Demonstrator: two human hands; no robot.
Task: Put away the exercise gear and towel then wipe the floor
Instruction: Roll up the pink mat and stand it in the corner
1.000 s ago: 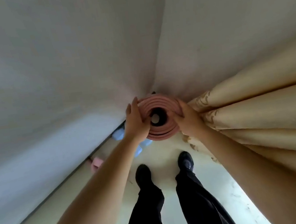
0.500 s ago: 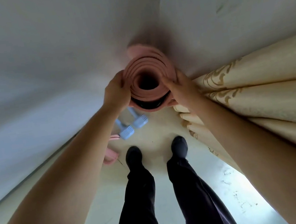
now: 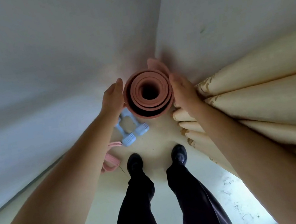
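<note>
Pink rolled mat (image 3: pixel 148 96) is standing upright in the wall corner, beside the curtain (image 3: pixel 257 94). Left hand (image 3: pixel 113 98) and right hand (image 3: pixel 182 91) are pressing flat against its sides, grip wide. No writing is showing.

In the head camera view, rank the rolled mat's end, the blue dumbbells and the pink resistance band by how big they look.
1. Rolled mat, largest, though its end is nearest the camera.
2. Blue dumbbells as a pair.
3. Pink resistance band, partly hidden by the left arm, so its rank against the dumbbells is unsure.
</note>
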